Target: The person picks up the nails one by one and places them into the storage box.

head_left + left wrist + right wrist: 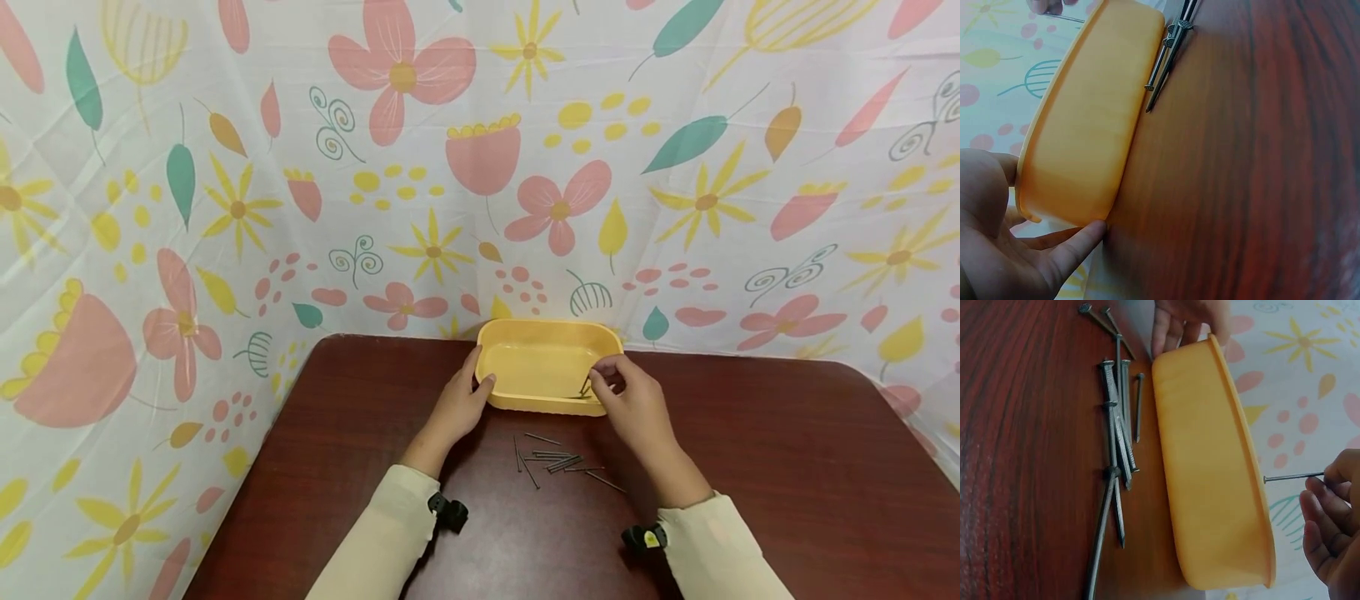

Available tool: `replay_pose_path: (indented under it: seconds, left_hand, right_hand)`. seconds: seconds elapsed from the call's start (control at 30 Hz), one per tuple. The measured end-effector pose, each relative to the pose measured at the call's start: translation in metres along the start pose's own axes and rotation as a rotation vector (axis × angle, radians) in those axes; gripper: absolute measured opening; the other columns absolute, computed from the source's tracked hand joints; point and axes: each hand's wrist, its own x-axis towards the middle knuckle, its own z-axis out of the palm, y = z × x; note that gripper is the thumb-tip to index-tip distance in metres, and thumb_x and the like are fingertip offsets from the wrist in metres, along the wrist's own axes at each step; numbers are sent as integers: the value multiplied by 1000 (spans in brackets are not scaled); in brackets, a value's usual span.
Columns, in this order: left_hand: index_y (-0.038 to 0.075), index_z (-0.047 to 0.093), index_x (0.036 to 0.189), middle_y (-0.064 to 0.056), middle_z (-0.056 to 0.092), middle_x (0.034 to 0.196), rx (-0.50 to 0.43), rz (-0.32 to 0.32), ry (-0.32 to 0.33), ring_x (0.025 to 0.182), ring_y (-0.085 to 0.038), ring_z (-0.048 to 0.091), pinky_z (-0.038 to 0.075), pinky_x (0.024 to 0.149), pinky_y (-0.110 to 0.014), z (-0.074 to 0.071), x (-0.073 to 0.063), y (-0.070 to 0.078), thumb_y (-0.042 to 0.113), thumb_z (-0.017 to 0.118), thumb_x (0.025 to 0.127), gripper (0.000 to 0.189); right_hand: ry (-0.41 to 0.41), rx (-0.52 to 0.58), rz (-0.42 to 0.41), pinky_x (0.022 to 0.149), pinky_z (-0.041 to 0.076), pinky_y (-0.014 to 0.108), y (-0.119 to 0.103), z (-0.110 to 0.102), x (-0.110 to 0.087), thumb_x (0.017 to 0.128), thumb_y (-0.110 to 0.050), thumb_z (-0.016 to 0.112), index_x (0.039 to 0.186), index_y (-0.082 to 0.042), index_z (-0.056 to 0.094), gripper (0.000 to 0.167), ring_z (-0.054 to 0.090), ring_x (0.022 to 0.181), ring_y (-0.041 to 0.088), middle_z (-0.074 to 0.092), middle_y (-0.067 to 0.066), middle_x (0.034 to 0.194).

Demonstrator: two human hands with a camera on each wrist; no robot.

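Note:
A shallow yellow plastic tray (543,405) stands toward the back of the table. My left hand (457,407) grips its left end, with the thumb by the near rim and the fingers at the side. Over the tray's right end, my right hand (639,407) pinches a nail (1294,477) between thumb and fingertips, its head pointing down toward the tray. Beneath that nail, something dark and thin lies in the tray's near right corner, too small to make out fully. Several loose steel nails (553,457) lie in a crossed pile on the table in front of the tray.
The dark red-brown wooden table (787,467) carries the tray and nails. A floral cloth (480,167) hangs behind the table and along its left side. Black straps (448,510) sit at both sleeve cuffs.

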Motion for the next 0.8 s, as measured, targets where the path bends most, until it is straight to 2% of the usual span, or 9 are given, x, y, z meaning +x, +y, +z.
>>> replay_pose_path:
  seconds: [0.13,0.2,0.4,0.53,0.8]
  left_hand:
    - [31,16,164,-14,32,164,0,-1,1,148,-37,36,33,119,-57,1,-1,0,46,46,106,66]
    - [31,16,164,-14,32,164,1,0,4,148,-37,37,33,119,-57,1,0,-1,46,45,106,66]
    - [29,16,164,-12,32,165,8,6,12,149,-35,35,32,119,-57,2,1,-3,44,45,107,66]
    - [28,16,164,-12,32,165,18,8,15,150,-35,35,32,119,-56,2,1,-4,43,46,107,66]
    - [29,16,164,-13,32,165,13,11,14,149,-36,36,33,119,-56,2,2,-2,43,45,107,66]
  right_hand:
    - [-54,-14,-24,80,55,39,1,4,1,96,-14,69,96,-9,68,5,61,80,14,69,2,84]
    - [-78,-21,-20,82,53,43,1,5,2,96,-15,69,95,-10,67,6,62,81,16,69,2,84]
    - [-166,-68,-1,79,51,44,1,13,5,96,-16,68,95,-11,69,5,67,85,25,72,6,88]
    - [-206,-97,-10,81,53,47,1,17,6,95,-15,68,94,-10,70,6,69,88,29,74,7,90]
    - [-226,-135,-18,81,54,47,3,21,7,94,-16,68,92,-10,71,7,69,89,27,74,6,90]
